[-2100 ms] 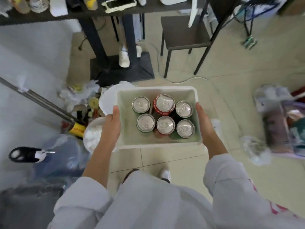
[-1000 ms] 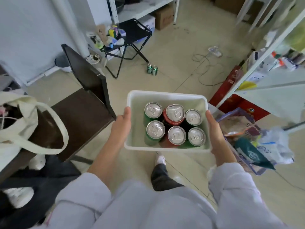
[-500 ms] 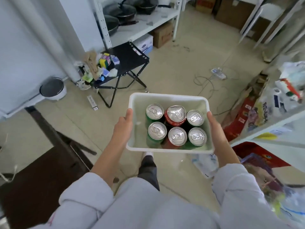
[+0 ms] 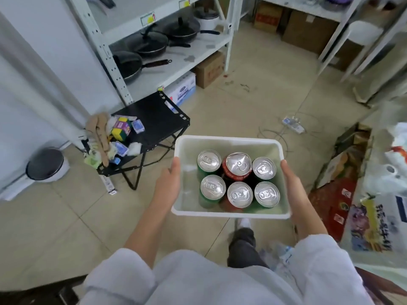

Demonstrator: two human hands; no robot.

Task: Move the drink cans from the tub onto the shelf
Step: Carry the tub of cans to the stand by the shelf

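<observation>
Far out to the left of your left hand [image 4: 165, 188], a round grey-lidded bin [image 4: 45, 164] sits on the floor, and beyond that hand a black folding table [image 4: 152, 119] carries a heap of small packets [image 4: 120, 137]. Farther ahead stands the white shelf [image 4: 176, 60] with dark pans [image 4: 143, 47] on it. Your left hand is clamped on the left wall of the white tub [image 4: 229, 213], thumb hooked over the rim. Between your two hands, held above the tiled floor, the tub holds six drink cans [image 4: 239, 179] upright in two rows of three, packed toward your right hand; the back middle can [image 4: 237, 165] is red. Your right hand [image 4: 291, 183] grips the tub's right wall. Past it lie bags and printed packaging [image 4: 374, 216]
</observation>
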